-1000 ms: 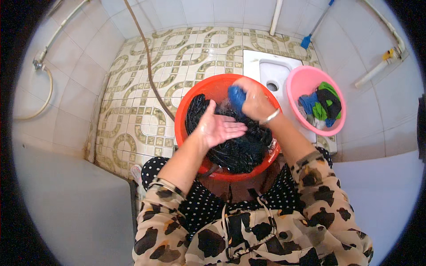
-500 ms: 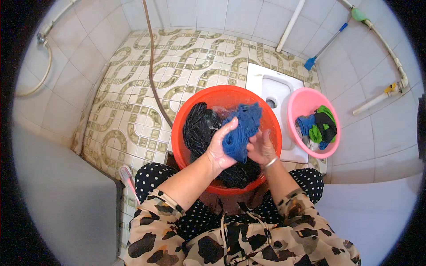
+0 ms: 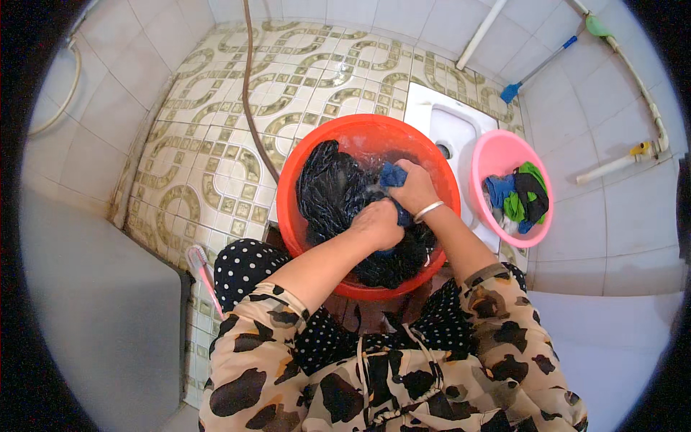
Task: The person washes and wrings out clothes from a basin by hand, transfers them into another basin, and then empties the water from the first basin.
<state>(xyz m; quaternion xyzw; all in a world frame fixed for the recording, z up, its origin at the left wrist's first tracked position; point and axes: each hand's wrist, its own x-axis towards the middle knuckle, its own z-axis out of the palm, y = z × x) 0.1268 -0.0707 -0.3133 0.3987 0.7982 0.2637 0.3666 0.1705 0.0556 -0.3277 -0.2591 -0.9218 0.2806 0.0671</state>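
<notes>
- At 6 o'clock, a patterned top with drawstrings [image 3: 392, 381] and dotted trousers [image 3: 248, 266] are worn by the person.
- Near the middle of the red basin [image 3: 288, 191], the left hand [image 3: 378, 225] is closed in a fist and clamped on the blue cloth [image 3: 393, 174]; its fingertips are hidden.
- Toward 2 o'clock from it, the same cloth is gripped by the right hand [image 3: 414, 189], whose fingers are folded together; a pale bracelet [image 3: 430, 210] is worn on this wrist.
- The blue cloth is held inside the basin, and a bunched end of it is pushed out at the 11 o'clock side of the right hand.
- Dark wet laundry [image 3: 324, 189] is heaped in the basin, from 10 o'clock round to 5 o'clock by way of 6; water is seen toward 12 o'clock.
- At 8 o'clock from the basin, a pink-handled brush [image 3: 206, 283] is placed beside the knee.
- At 3 o'clock, blue, green and black clothes [image 3: 531, 194] are contained in a pink basin [image 3: 495, 153].
- Between 1 and 2 o'clock, a squat toilet [image 3: 423, 108] is set into the patterned floor [image 3: 209, 137].
- At 10 to 11 o'clock, a brown hose [image 3: 249, 93] is stretched.
</notes>
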